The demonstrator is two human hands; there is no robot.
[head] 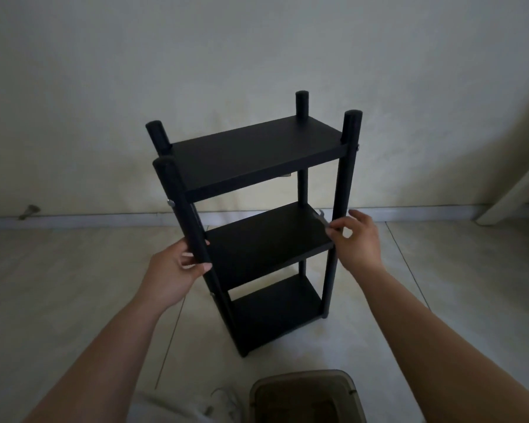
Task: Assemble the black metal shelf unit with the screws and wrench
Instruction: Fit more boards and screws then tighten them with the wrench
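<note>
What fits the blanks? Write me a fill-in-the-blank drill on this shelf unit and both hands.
1. The black shelf unit has ____ boards.
2. The left hand grips the unit's front-left ____.
3. The right hand pinches a small silver ____ beside the middle board.
4. The unit stands on a tiled ____.

Missing words: three; post; wrench; floor

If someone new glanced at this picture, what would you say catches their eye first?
The black shelf unit standing upright on the pale tiled floor in the middle of the view, three boards between four posts. Next, the two hands at its middle board: the left hand grips the near left post, while the right hand pinches a small silver wrench by the near right post.
</note>
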